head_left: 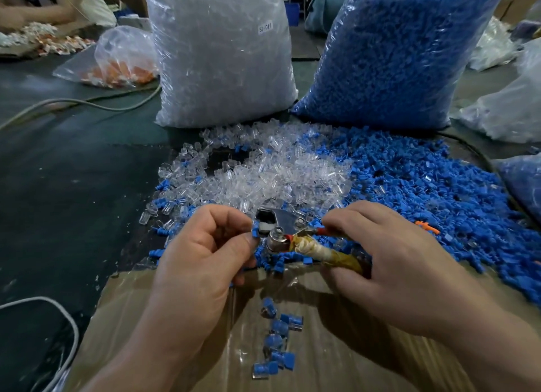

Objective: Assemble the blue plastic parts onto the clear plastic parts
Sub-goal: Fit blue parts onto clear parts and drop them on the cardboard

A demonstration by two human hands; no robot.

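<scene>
Centrally, the left hand [202,251] pinches a small blue plastic part [255,231] against a metal tool [276,242]; the right hand [392,251] grips its tape-wrapped handle [330,252], partly hidden. Clear plastic parts [263,175] pile beyond.

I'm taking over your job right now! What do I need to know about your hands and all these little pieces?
Left hand: pinches one blue part against the metal head of the tool.
Right hand: grips the tool's taped handles.
Supplies: loose clear parts and loose blue parts are piled just behind the hands. A clear bag and a blue bag stand further back.
Done: a few joined pieces lie on the cardboard.
Left: nearly everything, both piles and both bags.
</scene>
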